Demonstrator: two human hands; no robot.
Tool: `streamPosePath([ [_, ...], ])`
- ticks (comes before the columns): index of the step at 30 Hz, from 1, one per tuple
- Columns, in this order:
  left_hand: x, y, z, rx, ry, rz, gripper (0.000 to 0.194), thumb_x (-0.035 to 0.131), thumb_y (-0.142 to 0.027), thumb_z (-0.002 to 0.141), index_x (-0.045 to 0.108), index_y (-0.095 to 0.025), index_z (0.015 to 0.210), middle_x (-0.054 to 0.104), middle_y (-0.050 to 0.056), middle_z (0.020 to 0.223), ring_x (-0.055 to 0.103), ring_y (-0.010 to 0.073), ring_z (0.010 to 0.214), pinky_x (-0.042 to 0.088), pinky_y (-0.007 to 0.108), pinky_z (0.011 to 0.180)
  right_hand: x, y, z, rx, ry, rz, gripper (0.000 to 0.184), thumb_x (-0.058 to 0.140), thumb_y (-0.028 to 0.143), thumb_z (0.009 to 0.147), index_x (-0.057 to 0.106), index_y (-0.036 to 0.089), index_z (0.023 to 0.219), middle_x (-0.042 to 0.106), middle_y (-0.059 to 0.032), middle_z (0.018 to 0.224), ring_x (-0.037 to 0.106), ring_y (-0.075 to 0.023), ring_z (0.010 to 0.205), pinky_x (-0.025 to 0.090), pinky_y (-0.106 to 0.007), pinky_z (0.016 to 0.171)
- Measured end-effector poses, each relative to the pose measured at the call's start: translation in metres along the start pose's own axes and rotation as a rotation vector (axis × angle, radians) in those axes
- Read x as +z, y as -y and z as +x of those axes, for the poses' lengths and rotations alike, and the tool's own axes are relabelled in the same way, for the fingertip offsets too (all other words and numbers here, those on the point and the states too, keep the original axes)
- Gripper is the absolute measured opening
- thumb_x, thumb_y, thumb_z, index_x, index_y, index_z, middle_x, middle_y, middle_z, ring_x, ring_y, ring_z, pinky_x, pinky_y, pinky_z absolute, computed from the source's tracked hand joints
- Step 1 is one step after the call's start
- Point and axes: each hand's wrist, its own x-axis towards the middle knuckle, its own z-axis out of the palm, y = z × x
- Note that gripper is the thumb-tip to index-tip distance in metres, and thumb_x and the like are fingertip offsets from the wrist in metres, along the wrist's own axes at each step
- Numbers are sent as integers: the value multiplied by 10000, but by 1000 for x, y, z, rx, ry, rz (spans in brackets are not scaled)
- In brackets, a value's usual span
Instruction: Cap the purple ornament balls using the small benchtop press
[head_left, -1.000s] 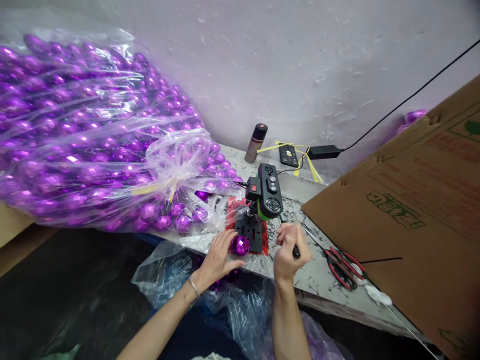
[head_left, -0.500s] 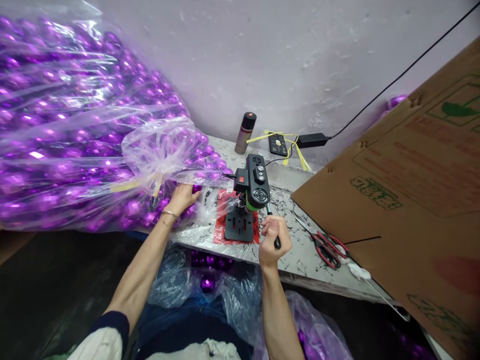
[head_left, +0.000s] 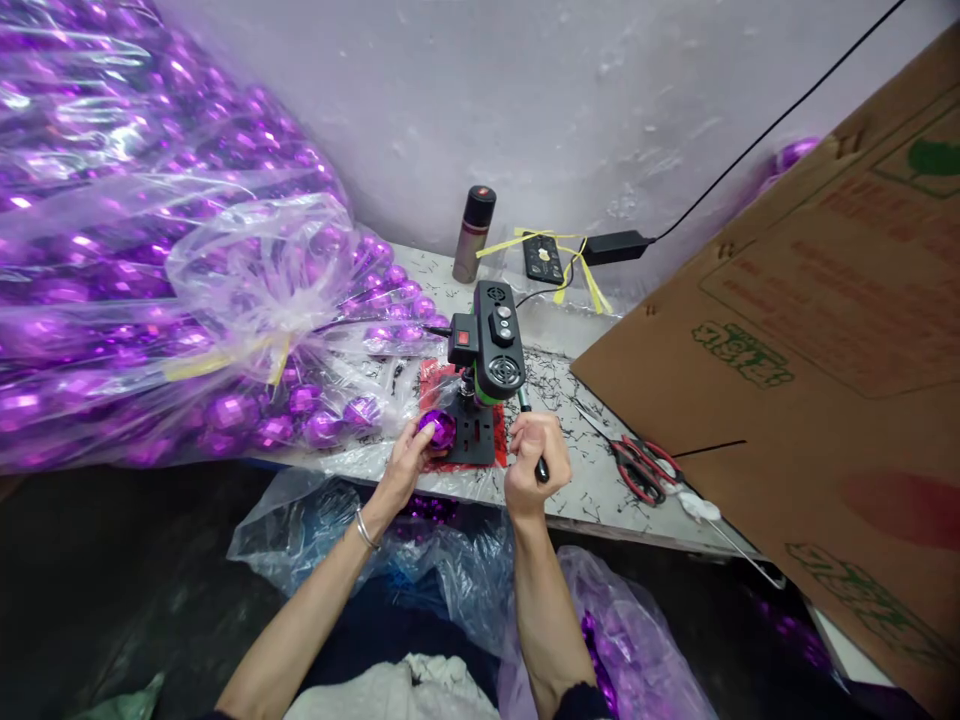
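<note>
Purple faceted ball point(head_left: 439, 430) is in the left hand point(head_left: 406, 458), front left of the black machine point(head_left: 499, 345) I'm using as reference. On the head cam I read that hand as clamped on it: thumb on the ball's near-left side, fingers along its left. The ball's right side is free and overlaps the left edge of the machine's slotted plate point(head_left: 474, 442); can't tell if the two touch. Some left fingertips are hidden behind the ball. Right hand point(head_left: 537, 458), front right of the machine, is a closed fist around the lever handle point(head_left: 541, 470); I get only the black end poking out below, and the rod's top runs out of sight behind the machine. Machine head also blocks most of what sits under it. Clear bag of purple balls point(head_left: 247, 260), left of the machine, is cut off by the frame edge, and plastic glare smears individual balls. Carton point(head_left: 787, 350), right of the machine, is cropped too; scissors point(head_left: 630, 458) lie between the two. More balls point(head_left: 431, 508) below the table point(head_left: 589, 502) edge, in front of the machine, are too dark for me to count.
</note>
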Motion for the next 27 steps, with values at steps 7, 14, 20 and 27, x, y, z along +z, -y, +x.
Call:
streamPosePath([
  [7, 15, 15, 25, 157, -65, 202, 645, 794, -621, 875, 638, -223, 1358, 789, 102, 1210, 777, 276, 1087, 647, 418, 947, -2, 2, 1, -14, 24, 8, 342, 475, 144, 1047, 540, 227, 722, 596, 17, 704, 600, -135, 667, 441, -297, 619],
  [14, 21, 11, 32, 363, -43, 535, 594, 863, -470, 864, 643, -227, 1360, 761, 137, 1308, 729, 337, 1229, 567, 512, 1092, -3, 3, 2, -24, 41, -3, 319, 483, 125, 1040, 550, 225, 745, 615, 18, 727, 601, -123, 664, 447, -286, 623],
  [20, 27, 17, 34, 474, -26, 698, 654, 838, -499, 895, 600, -226, 1439, 748, 154, 1335, 706, 357, 1266, 534, 530, 1112, -4, 8, 7, -18, 39, -30, 339, 477, 161, 1046, 549, 226, 721, 611, 8, 708, 599, -135, 657, 463, -295, 620],
  [27, 28, 19, 33, 459, -16, 672, 637, 817, -542, 905, 617, -232, 1424, 741, 158, 1348, 690, 363, 1289, 521, 537, 1118, -1, -5, -11, -18, 11, -31, 337, 467, 180, 1048, 545, 231, 724, 607, 6, 713, 602, -141, 669, 460, -302, 618],
])
